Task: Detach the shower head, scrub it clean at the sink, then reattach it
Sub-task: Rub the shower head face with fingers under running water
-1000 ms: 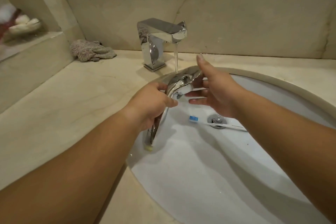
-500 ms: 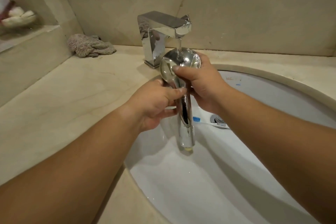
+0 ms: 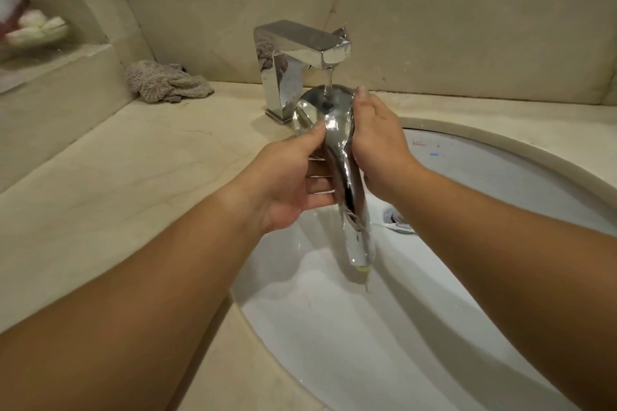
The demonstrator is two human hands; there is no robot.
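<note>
A chrome shower head (image 3: 337,130) hangs over the white sink (image 3: 367,344), its round head up under the running chrome tap (image 3: 300,53) and its handle pointing down toward me. Water falls on the back of the head and drips off the handle's end. My left hand (image 3: 293,177) grips the neck from the left, thumb on the head. My right hand (image 3: 377,140) clasps the head and neck from the right. The spray face is turned away and hidden.
A grey crumpled cloth (image 3: 167,83) lies on the beige stone counter (image 3: 117,177) left of the tap. The sink drain (image 3: 397,218) shows right of the handle, with a white toothbrush partly hidden there. A raised ledge (image 3: 50,77) at far left holds blurred items.
The shower head went from lying tilted across the basin to upright under the stream. My right hand closed on it from open. My left hand slid up to the neck.
</note>
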